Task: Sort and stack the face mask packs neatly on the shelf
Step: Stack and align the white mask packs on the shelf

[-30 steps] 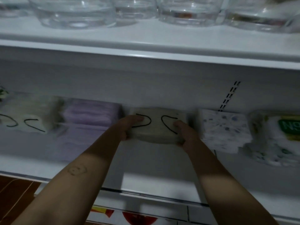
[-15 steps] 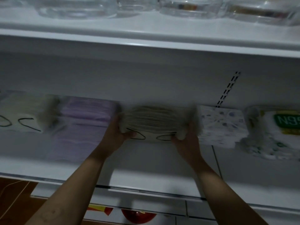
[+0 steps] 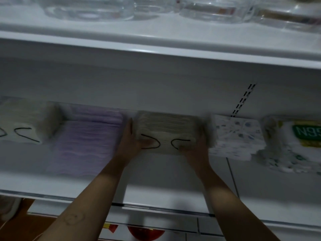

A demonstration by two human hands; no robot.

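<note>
While the beige mask pack (image 3: pixel 166 126) is gripped endwise by left hand (image 3: pixel 130 143) and right hand (image 3: pixel 197 148), it should be seated squarely.

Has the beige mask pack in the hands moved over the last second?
Yes: the beige pack stays between the purple pack and the speckled pack, but has tipped, looped face forward, layered edge up.

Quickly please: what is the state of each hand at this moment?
Left hand: grips the left end of the beige mask pack.
Right hand: grips the right end of the same pack.
</note>
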